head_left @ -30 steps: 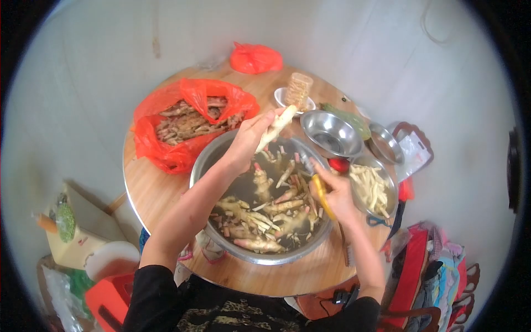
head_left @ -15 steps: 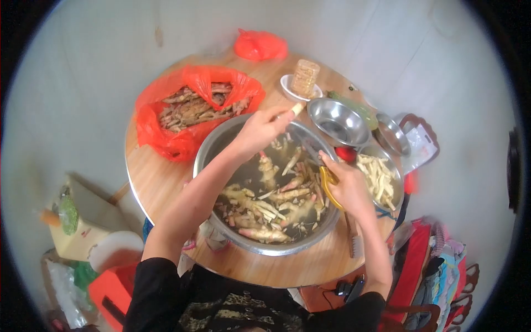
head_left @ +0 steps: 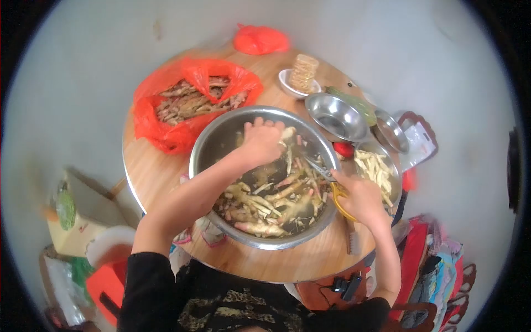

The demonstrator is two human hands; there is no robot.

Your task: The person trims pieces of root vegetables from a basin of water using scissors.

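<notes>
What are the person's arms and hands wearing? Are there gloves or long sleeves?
No gloves: the left hand and the right hand are both bare. The sleeves are black and short, ending near the elbows, so the forearms are bare too. The black top has a pale, patchy pattern on the front. I can't see a watch or a bracelet on either wrist.

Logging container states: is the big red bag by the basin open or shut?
Open: the red bag gapes upward, showing brown root pieces inside.
</notes>
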